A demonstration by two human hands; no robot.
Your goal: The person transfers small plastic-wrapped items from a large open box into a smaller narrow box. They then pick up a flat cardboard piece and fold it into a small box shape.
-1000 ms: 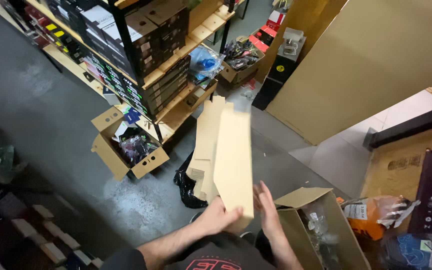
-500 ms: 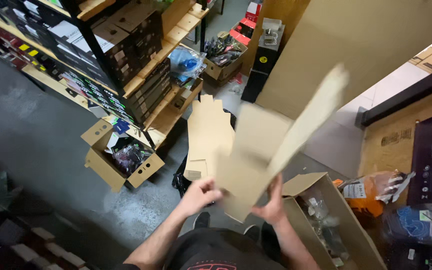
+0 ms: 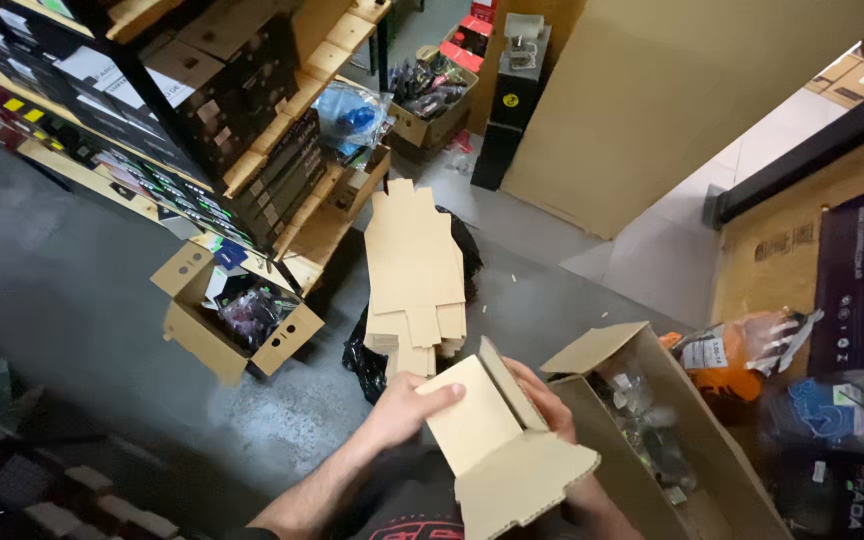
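I hold a small brown cardboard box (image 3: 497,440), partly folded into shape, low in the middle of the head view. My left hand (image 3: 407,405) grips its left panel, fingers over the top edge. My right hand (image 3: 542,400) is behind its right side, mostly hidden by a raised flap. Just beyond the box lies a stack of flat cardboard blanks (image 3: 414,270) on the grey floor, resting on a black bag (image 3: 362,355).
An open carton (image 3: 682,420) of small bagged parts stands at my right. Another open carton (image 3: 222,310) sits on the floor at left, beside wooden shelving (image 3: 252,120) full of boxes. A large cardboard sheet (image 3: 672,100) leans at the back right.
The flat blank I held upright has been swung down and folded into a box shape close to my body. Both hands have stayed on it.
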